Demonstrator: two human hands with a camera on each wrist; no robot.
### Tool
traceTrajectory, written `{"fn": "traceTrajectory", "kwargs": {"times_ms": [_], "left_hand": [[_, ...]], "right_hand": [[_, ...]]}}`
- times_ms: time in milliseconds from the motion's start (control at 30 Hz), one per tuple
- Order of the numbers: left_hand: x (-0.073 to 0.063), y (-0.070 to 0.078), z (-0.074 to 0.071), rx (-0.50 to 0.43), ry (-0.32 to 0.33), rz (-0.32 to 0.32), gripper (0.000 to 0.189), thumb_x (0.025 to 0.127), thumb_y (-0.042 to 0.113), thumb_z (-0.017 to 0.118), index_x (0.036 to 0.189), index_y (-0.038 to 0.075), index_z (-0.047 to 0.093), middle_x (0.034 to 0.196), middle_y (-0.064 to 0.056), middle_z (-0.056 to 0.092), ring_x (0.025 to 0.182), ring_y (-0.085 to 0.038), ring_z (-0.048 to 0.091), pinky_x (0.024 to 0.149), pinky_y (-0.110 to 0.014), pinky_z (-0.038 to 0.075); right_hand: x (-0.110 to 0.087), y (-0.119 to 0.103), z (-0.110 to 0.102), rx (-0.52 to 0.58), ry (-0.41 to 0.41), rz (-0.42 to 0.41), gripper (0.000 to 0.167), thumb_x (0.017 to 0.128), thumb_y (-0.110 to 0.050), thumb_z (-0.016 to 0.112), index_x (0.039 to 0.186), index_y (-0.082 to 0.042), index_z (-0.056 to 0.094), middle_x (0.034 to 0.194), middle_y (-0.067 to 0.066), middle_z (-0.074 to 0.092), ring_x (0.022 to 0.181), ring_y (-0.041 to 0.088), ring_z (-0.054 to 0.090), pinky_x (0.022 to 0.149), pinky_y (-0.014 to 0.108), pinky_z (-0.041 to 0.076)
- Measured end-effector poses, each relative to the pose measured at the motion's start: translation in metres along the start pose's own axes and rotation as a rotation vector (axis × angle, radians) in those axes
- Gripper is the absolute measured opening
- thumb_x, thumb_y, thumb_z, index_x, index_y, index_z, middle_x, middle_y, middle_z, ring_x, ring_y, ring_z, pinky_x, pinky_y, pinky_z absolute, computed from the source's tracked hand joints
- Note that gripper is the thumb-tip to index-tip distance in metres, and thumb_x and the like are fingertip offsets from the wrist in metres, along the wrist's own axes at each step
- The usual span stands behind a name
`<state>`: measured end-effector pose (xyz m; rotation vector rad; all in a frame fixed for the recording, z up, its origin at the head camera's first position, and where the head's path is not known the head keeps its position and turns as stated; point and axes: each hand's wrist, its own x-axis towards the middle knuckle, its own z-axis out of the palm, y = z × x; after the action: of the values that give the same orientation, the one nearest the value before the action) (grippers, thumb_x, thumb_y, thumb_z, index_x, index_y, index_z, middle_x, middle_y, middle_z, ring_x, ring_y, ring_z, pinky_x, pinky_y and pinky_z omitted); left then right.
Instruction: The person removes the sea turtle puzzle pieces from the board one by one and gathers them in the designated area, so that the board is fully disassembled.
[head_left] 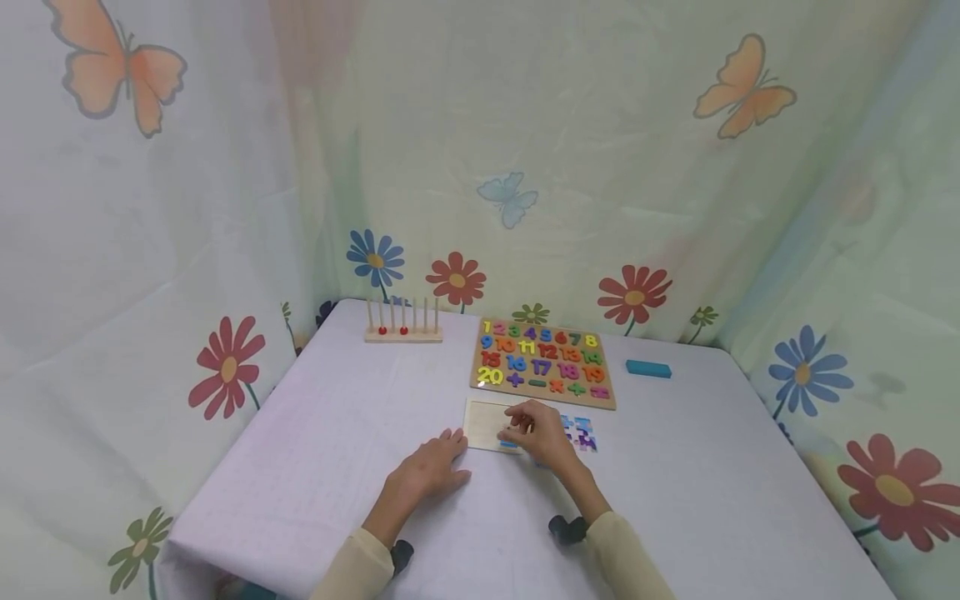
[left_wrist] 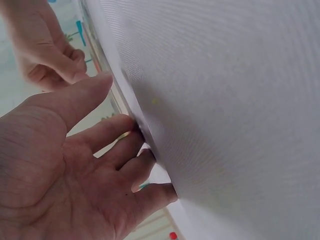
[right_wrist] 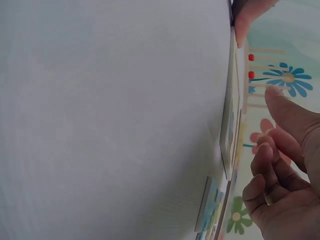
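A shallow wooden puzzle tray lies on the table between the hands. At its lower right corner is a blue jigsaw piece, partly covered by my right hand in the head view. That hand hovers above the tray's right side; the right wrist view shows its thumb apart from loosely curled fingers, with nothing between them. My left hand rests on the cloth, relaxed fingertips right at the tray's left edge. Several more jigsaw pieces lie to the right of the tray, some hidden behind the right hand.
A number board with colourful numerals lies behind the tray. Back left stands a wooden peg counter with red beads. A teal block lies at the right. Floral curtains surround the white-clothed table.
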<state>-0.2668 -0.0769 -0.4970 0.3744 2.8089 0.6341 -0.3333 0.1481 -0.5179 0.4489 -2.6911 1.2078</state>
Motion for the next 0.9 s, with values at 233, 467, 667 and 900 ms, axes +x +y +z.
{"fn": "traceTrajectory", "kwargs": {"times_ms": [233,467,667,900], "left_hand": [[-0.0019,-0.0013,0.0010,-0.016,0.014,-0.007,0.062,0.104,0.029,0.072,0.157,0.003,0.054,0.169,-0.014,0.045,0.159,-0.034,0.038,0.128,-0.055,0.035],[-0.0021,-0.0016,0.0037,-0.011,0.025,-0.005,0.061,0.104,0.028,0.072,0.156,0.002,0.055,0.169,-0.013,0.046,0.159,-0.033,0.037,0.129,-0.054,0.034],[-0.0014,0.0012,0.0067,0.039,0.054,0.014,0.060,0.102,0.026,0.076,0.154,0.001,0.057,0.166,-0.014,0.049,0.158,-0.033,0.040,0.126,-0.054,0.038],[-0.0009,0.0041,0.0082,0.098,0.080,0.025,0.061,0.101,0.026,0.078,0.153,0.001,0.058,0.165,-0.014,0.050,0.156,-0.033,0.042,0.124,-0.054,0.041]], "right_hand": [[-0.0020,-0.0034,0.0023,-0.122,-0.055,0.069,0.033,0.081,-0.011,0.096,0.109,0.000,0.082,0.087,0.002,0.065,0.078,0.015,0.054,0.065,0.023,0.047],[-0.0013,-0.0052,0.0018,-0.150,-0.098,0.132,0.032,0.081,-0.012,0.096,0.108,-0.001,0.083,0.087,0.002,0.064,0.080,0.016,0.053,0.068,0.026,0.048],[-0.0022,-0.0048,0.0012,-0.154,-0.106,0.147,0.029,0.082,-0.011,0.096,0.106,-0.002,0.083,0.088,0.002,0.064,0.082,0.017,0.054,0.072,0.028,0.052],[-0.0015,-0.0051,0.0006,-0.149,-0.104,0.158,0.022,0.083,-0.009,0.094,0.101,-0.002,0.084,0.089,0.002,0.064,0.082,0.017,0.055,0.074,0.028,0.054]]}}
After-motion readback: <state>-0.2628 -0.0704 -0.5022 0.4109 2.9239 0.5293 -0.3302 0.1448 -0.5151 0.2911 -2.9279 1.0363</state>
